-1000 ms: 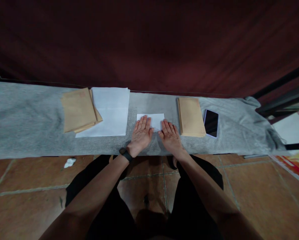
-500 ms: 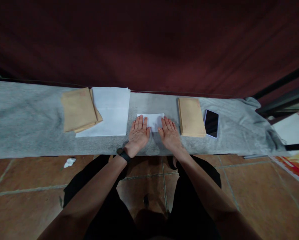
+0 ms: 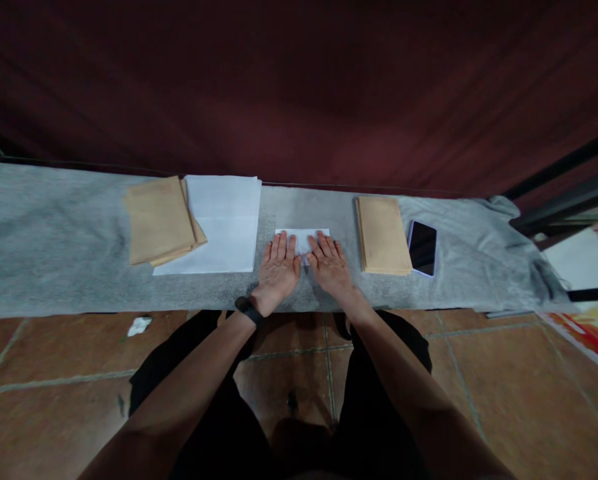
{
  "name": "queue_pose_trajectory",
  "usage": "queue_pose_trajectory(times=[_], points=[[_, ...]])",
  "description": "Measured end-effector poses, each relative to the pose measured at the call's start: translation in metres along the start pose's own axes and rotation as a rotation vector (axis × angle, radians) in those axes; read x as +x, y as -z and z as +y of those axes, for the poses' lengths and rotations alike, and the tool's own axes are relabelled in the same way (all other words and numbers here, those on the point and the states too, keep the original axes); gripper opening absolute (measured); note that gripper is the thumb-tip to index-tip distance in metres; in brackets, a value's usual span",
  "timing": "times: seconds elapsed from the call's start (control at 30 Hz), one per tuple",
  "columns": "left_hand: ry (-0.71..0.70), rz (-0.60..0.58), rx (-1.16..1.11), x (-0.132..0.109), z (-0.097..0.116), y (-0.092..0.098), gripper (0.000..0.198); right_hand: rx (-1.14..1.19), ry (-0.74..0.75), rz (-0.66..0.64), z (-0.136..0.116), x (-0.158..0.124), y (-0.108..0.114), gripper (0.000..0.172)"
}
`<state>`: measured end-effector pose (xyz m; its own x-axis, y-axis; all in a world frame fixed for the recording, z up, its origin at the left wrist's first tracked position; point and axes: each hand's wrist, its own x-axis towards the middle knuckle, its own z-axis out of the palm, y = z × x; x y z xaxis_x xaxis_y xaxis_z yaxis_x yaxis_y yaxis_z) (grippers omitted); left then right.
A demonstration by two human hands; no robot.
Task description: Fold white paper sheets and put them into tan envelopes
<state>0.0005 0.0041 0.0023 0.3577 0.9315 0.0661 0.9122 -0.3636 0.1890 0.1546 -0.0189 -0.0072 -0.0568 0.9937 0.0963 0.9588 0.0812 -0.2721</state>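
A small folded white sheet (image 3: 301, 237) lies on the grey cloth-covered bench (image 3: 53, 240) straight ahead of me. My left hand (image 3: 277, 270) lies flat on its left part, fingers stretched out together, a black band on the wrist. My right hand (image 3: 329, 267) lies flat on its right part, fingers slightly spread. The two hands sit side by side, thumbs nearly touching, and cover most of the sheet. Neither hand grips anything.
Left of the hands a stack of white paper (image 3: 223, 220) lies partly under tan envelopes (image 3: 159, 219). To the right sit another tan envelope stack (image 3: 381, 233) and a dark phone (image 3: 421, 247). A dark red curtain hangs behind. A white scrap (image 3: 139, 325) lies on the tiled floor.
My right hand has slid left along the folded sheet toward my left hand. My left hand shifted slightly left earlier and now stays put.
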Motion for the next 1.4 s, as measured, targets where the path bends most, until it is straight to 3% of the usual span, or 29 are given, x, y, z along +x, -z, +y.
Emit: queue_pose_trajectory(times=[0.23, 0.43, 0.83, 1.03, 1.4], points=[[-0.117, 0.038, 0.013, 0.0, 0.001, 0.005, 0.058, -0.032, -0.018, 0.003, -0.001, 0.002, -0.002, 0.055], [-0.248, -0.021, -0.016, 0.004, 0.004, 0.009, 0.057, -0.045, -0.017, -0.001, -0.001, 0.003, -0.004, 0.054], [-0.249, -0.088, -0.018, 0.009, 0.001, 0.005, 0.058, -0.046, -0.027, 0.014, 0.002, 0.012, 0.0, 0.055], [-0.218, -0.069, -0.019, 0.012, 0.0, 0.004, 0.058, -0.029, -0.063, 0.071, 0.004, 0.016, -0.004, 0.056], [-0.153, -0.041, -0.04, 0.022, -0.001, 0.003, 0.058, -0.068, -0.103, 0.063, 0.007, 0.02, -0.005, 0.056]])
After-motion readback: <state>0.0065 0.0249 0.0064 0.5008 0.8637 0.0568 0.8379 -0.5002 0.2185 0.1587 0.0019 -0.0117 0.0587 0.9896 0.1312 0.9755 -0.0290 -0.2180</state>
